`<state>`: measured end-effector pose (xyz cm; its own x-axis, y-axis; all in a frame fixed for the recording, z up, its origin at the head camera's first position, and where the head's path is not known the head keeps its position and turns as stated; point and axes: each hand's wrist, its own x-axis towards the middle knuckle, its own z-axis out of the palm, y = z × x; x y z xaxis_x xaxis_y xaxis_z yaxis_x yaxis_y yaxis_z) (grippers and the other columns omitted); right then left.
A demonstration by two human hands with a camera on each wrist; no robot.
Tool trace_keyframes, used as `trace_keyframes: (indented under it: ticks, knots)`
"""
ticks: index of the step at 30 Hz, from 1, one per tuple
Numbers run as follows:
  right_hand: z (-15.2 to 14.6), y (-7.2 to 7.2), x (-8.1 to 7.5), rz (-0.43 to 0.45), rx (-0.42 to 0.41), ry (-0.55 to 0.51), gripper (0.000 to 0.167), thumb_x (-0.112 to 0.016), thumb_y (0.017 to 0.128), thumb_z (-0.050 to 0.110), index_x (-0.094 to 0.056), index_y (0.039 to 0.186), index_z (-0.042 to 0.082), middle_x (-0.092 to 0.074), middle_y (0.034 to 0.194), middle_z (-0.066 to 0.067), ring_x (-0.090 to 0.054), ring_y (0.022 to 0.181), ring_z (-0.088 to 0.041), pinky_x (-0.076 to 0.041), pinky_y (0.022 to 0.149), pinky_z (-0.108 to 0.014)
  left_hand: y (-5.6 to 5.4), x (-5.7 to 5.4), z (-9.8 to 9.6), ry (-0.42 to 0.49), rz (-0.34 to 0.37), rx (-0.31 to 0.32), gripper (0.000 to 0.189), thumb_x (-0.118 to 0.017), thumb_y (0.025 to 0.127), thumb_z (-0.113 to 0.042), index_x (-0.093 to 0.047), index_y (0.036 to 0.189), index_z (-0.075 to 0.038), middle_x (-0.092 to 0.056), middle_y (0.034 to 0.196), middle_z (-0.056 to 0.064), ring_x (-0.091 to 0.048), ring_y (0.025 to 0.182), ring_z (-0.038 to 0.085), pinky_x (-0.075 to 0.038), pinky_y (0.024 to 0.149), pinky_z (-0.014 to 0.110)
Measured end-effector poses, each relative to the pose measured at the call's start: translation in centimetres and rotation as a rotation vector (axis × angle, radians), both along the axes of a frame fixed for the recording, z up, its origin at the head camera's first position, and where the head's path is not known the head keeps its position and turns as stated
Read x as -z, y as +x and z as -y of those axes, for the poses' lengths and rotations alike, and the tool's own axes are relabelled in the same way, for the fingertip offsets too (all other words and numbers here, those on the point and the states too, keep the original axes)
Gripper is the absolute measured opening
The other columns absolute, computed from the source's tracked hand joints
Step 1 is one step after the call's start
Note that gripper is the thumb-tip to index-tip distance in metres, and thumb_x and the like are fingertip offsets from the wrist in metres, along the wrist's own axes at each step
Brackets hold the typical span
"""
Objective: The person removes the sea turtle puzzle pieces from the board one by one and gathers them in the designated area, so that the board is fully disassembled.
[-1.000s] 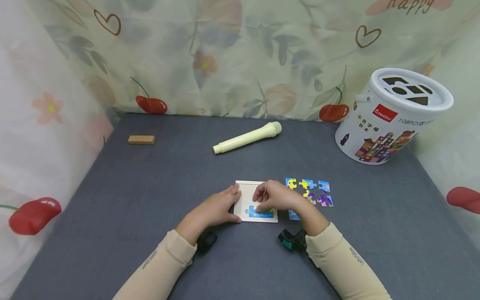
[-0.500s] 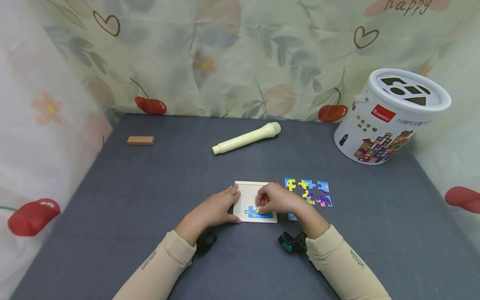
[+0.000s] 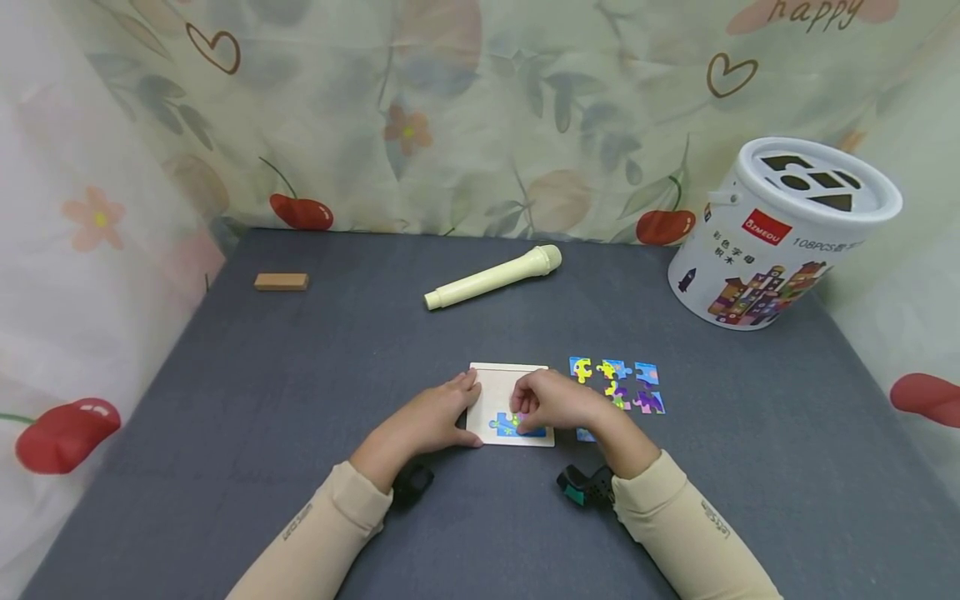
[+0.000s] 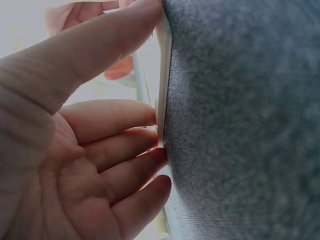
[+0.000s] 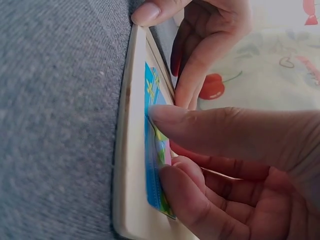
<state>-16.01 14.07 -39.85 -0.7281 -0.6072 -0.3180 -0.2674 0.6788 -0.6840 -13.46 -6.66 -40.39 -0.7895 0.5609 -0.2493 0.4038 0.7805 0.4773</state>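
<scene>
A pale wooden puzzle tray [image 3: 491,387] lies on the table, with joined blue jigsaw pieces [image 3: 504,426] along its near side. My left hand [image 3: 435,417] rests against the tray's left side, thumb at the near corner, fingers fairly straight along the edge. In the left wrist view those fingertips [image 4: 150,137] touch the tray's edge. Over the tray, my right hand [image 3: 555,397] has curled fingers. Its thumb [image 5: 167,115] and index finger pinch at a puzzle piece [image 5: 152,172] in the blue row, partly hiding it.
Several loose jigsaw pieces [image 3: 648,402] lie right of the tray, some behind the right hand. Farther back are a cream toy microphone [image 3: 491,277] and a small wooden block [image 3: 281,282]. A white bucket [image 3: 780,242] with a shape-cut lid stands at the back right, by the patterned curtain [image 3: 465,125].
My right hand's fingertips have shifted slightly on the blue row and drawn closer together. My left hand keeps its place at the tray.
</scene>
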Motion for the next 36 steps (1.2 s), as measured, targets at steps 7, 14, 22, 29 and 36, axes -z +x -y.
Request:
trace_keyframes:
  ticks: [7,14,22,29,36]
  knots:
    - [0.08,0.11,-0.19,0.007,0.009,0.014,0.015,-0.075,0.074,0.002,-0.062,0.081,0.001,-0.056,0.07,-0.001,-0.05,0.064,-0.008,-0.044,0.06,-0.02,0.0,0.0,-0.03,-0.003,0.013,-0.005,0.076,-0.074,0.079,-0.03,-0.04,0.138,0.003,-0.025,0.152,0.019,-0.026,0.141,0.03,-0.028,0.112,0.042]
    - [0.18,0.08,-0.21,0.017,0.01,0.027,0.016,-0.075,0.074,0.003,-0.061,0.081,0.002,-0.055,0.071,-0.001,-0.049,0.064,-0.008,-0.043,0.06,-0.02,0.02,0.01,0.03,0.001,0.002,-0.003,0.076,-0.074,0.079,-0.03,-0.04,0.138,0.003,-0.025,0.152,0.019,-0.026,0.14,0.03,-0.028,0.112,0.042]
    - [0.1,0.17,-0.1,0.021,-0.002,0.026,0.012,-0.073,0.076,0.003,-0.062,0.076,0.003,-0.054,0.067,0.001,-0.048,0.06,-0.007,-0.041,0.056,-0.019,0.06,-0.06,0.02,-0.007,0.008,0.001,0.077,-0.074,0.079,-0.031,-0.039,0.139,0.003,-0.024,0.152,0.018,-0.025,0.141,0.03,-0.027,0.113,0.043]
    - [0.2,0.19,0.03,0.007,0.049,0.024,0.012,-0.073,0.076,0.002,-0.063,0.083,0.002,-0.056,0.071,-0.001,-0.05,0.065,-0.009,-0.044,0.06,-0.019,0.05,0.0,-0.01,-0.003,0.005,-0.002,0.076,-0.074,0.079,-0.03,-0.04,0.139,0.003,-0.025,0.152,0.018,-0.026,0.141,0.03,-0.027,0.112,0.042]
    - [0.06,0.19,-0.07,0.005,0.058,0.007,0.005,-0.072,0.078,0.003,-0.068,0.081,0.002,-0.061,0.07,-0.001,-0.052,0.062,-0.008,-0.046,0.058,-0.02,0.05,-0.06,-0.04,-0.012,0.015,-0.004,0.077,-0.074,0.079,-0.03,-0.039,0.139,0.003,-0.024,0.152,0.018,-0.025,0.141,0.029,-0.027,0.113,0.043]
